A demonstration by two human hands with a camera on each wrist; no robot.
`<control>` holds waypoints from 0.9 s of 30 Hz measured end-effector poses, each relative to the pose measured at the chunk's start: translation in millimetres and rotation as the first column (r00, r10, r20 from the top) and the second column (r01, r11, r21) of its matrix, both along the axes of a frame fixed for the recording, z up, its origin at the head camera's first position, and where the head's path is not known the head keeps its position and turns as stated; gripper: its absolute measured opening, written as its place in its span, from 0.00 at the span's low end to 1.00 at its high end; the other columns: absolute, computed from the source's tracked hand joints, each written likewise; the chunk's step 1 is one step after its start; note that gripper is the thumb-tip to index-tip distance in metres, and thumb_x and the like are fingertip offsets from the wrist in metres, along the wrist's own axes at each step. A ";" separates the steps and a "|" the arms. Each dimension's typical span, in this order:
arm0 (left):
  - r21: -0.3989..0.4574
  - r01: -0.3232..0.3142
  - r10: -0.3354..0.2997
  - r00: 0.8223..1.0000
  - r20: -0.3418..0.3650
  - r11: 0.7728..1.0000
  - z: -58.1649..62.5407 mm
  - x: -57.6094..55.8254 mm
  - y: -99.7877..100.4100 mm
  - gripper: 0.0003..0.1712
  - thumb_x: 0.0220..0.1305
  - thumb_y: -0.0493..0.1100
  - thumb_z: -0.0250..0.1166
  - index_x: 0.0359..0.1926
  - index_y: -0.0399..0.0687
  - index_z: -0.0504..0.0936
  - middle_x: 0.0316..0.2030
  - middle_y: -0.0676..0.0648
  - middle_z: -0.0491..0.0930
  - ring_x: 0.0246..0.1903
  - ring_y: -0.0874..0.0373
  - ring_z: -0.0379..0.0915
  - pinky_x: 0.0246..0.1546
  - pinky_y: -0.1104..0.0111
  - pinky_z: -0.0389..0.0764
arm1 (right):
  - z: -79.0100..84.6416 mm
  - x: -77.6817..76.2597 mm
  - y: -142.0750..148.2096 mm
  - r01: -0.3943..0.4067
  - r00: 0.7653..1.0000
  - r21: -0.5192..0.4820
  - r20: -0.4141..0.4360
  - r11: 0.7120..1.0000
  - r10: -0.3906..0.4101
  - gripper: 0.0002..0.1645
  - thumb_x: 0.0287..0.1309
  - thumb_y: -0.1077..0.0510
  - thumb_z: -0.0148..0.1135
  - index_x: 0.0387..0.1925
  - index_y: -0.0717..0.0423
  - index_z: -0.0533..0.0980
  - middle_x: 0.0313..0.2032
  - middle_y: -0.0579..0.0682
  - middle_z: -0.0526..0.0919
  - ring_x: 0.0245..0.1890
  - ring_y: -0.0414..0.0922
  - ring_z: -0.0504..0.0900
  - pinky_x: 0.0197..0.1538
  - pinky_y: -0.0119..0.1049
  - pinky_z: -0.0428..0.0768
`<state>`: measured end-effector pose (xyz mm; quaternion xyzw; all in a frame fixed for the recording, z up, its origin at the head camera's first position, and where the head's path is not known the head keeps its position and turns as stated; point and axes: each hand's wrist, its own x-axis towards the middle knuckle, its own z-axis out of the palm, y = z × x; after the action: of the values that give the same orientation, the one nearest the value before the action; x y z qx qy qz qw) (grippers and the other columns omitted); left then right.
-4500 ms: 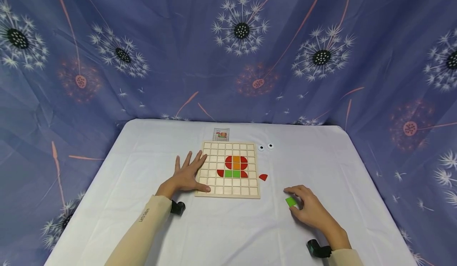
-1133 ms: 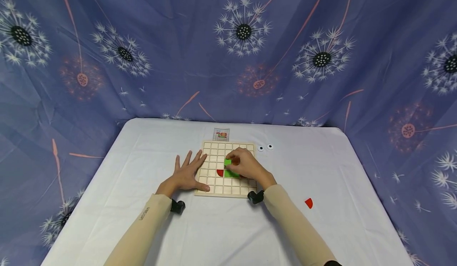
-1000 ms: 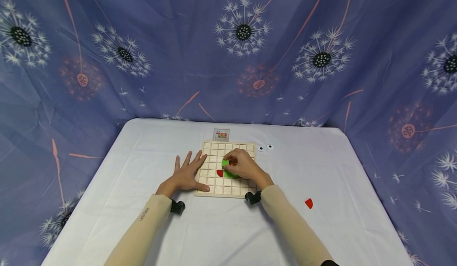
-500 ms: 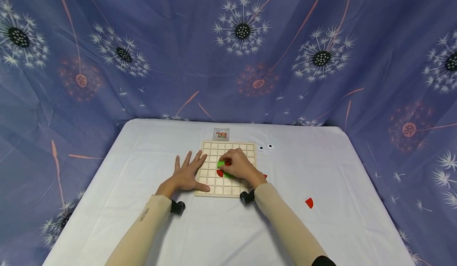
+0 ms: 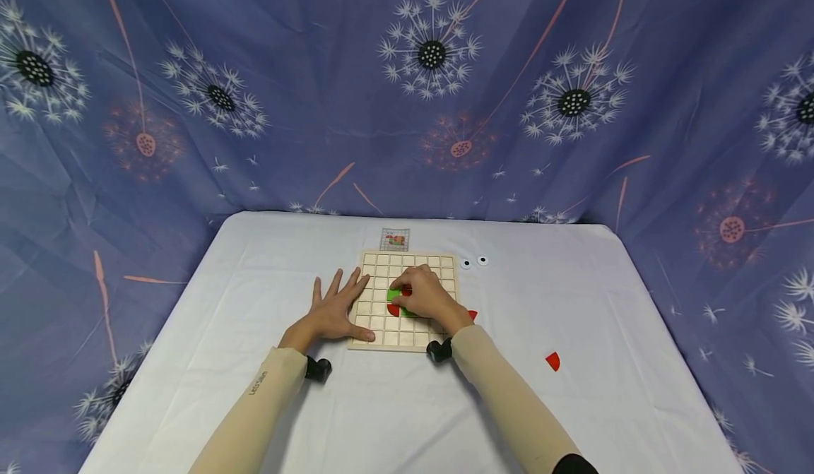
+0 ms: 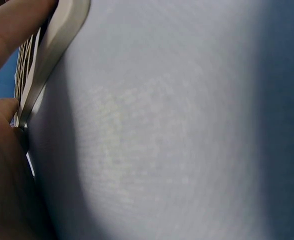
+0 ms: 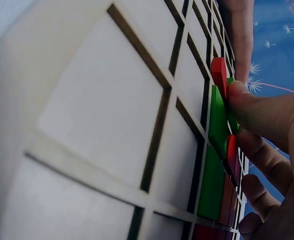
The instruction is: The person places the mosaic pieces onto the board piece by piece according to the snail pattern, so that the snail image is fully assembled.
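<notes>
My left hand (image 5: 331,315) lies with fingers spread on the left edge of a wooden grid board (image 5: 375,262). Over the middle of the board, my right hand (image 5: 425,296) pinches a green square tile (image 5: 393,295) between thumb and fingers. This tile is at the cell just above a red quarter-round tile (image 5: 393,310). In the right wrist view, more green tiles (image 7: 211,180) sit in the grid beside the thumb, with red and orange ones behind. The head view has most of the laid tiles hidden under my right hand.
A small picture card (image 5: 395,239) lies behind the board. Two eye discs (image 5: 482,260) are at its upper right. One loose red quarter-round tile (image 5: 552,361) lies farther right on the white cloth; another (image 5: 473,314) shows beside the board, partly covered by the right wrist.
My right hand has carried the green tile from the table's right side onto the board, then leftward to its present cell. In the last half second it barely moved. The left hand stayed put.
</notes>
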<state>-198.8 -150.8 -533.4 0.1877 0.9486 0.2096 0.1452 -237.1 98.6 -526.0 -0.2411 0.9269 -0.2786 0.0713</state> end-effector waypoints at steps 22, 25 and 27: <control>0.002 -0.009 0.009 1.000 0.008 1.000 2.1 1.4 0.0 0.76 0.43 0.77 0.76 0.84 0.56 0.46 0.84 0.46 0.36 0.81 0.36 0.24 0.71 0.30 0.20 | 4.3 3.7 0.1 -0.060 0.998 -0.037 -0.025 0.998 0.059 0.19 0.57 0.49 0.77 0.49 0.48 0.88 0.48 0.47 0.86 0.54 0.49 0.75 0.60 0.47 0.75; 0.008 -0.008 0.008 1.000 0.012 1.000 3.1 1.9 1.1 0.76 0.43 0.76 0.76 0.84 0.56 0.46 0.84 0.46 0.36 0.81 0.35 0.24 0.71 0.30 0.20 | 5.2 3.1 -0.1 -0.072 0.997 -0.030 -0.032 0.997 0.071 0.18 0.58 0.49 0.77 0.49 0.49 0.88 0.48 0.46 0.85 0.53 0.48 0.75 0.60 0.46 0.75; 0.012 -0.006 0.006 1.000 0.014 1.000 3.2 1.8 1.6 0.76 0.43 0.76 0.77 0.84 0.56 0.46 0.84 0.46 0.36 0.81 0.35 0.24 0.71 0.30 0.19 | 5.2 2.4 0.0 -0.077 0.996 -0.017 -0.037 0.997 0.076 0.18 0.59 0.49 0.76 0.49 0.49 0.88 0.48 0.45 0.85 0.52 0.47 0.75 0.59 0.45 0.75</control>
<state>-197.0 -149.2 -530.1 0.1845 0.9467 0.2172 0.1500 -234.7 98.6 -520.8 -0.2820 0.9156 -0.2797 0.0626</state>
